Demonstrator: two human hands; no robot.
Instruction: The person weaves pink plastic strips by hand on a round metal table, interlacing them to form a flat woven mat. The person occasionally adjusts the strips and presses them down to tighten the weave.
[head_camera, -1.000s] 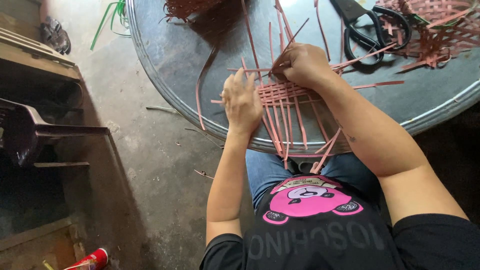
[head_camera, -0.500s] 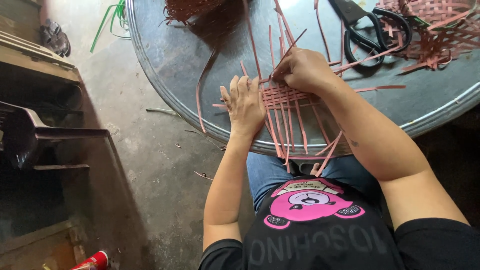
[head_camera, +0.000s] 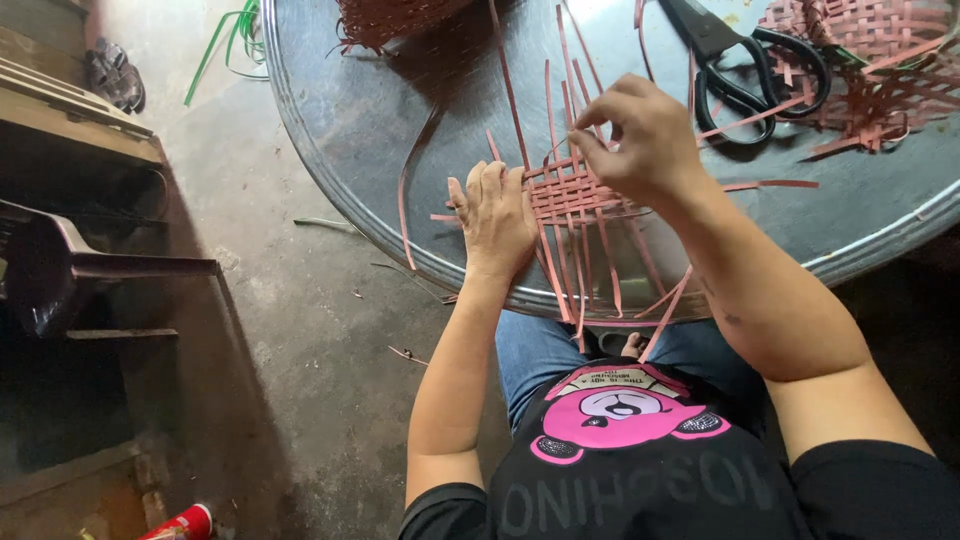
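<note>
- The left hand (head_camera: 495, 215) is laid flat, fingers together and stretched out, on the left edge of a reddish-brown woven mat of strips (head_camera: 572, 195), which is pressed against the round metal table (head_camera: 400, 130).
- The right hand (head_camera: 640, 135) is held just right of the left, above the weave; its thumb and fingertips are pinched together on one thin strip (head_camera: 562, 140) (the strip runs up and away from the mat).
- Loose strip ends are fanned out below both hands, over the table's near rim and toward the lap in blue jeans (head_camera: 530, 350).
- A single curved strip (head_camera: 405, 190) is seen lying just left of the left hand, apart from the mat.
- Black scissors (head_camera: 745, 70) are lying beyond the right hand, to its right, close to it but not touched.
- Further right of the scissors, a second woven piece (head_camera: 870, 60) with ragged ends is spread on the table.
- Beyond the left hand, at the far edge of the table, part of a woven basket (head_camera: 385, 20) is cut off by the frame.
- Well left of the left hand, on the concrete floor, a dark plastic chair (head_camera: 70, 270) and green strips (head_camera: 230, 40) are seen.
</note>
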